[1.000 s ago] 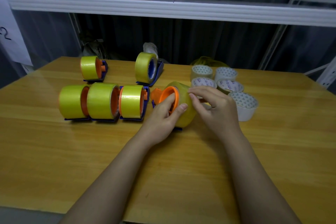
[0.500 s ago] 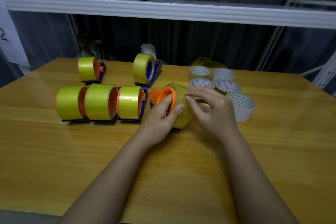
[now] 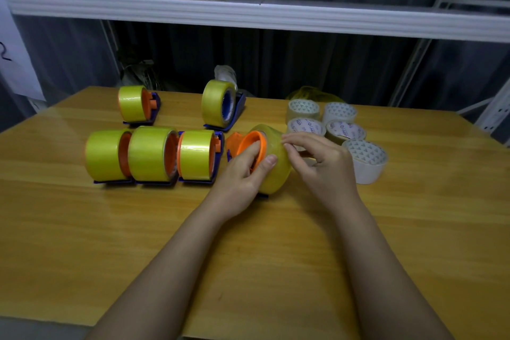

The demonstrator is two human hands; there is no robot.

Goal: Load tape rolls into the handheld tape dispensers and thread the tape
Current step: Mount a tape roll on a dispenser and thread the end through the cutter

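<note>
Threading step, surely: left hand [image 3: 242, 174] gripping tape roll [image 3: 273, 165] on its dispenser [image 3: 234, 145] at table [image 3: 82, 229] centre, right hand [image 3: 323, 165] pinching at roll's one-o'clock edge, next needing the loose end found.

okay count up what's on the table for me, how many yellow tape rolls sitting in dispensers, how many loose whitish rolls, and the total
Yellow tape rolls in dispensers: 6, namely three in the front row, two behind and the one in the hands.
Loose whitish rolls: 5, grouped on the right of the table.
Total: 11 rolls.
</note>
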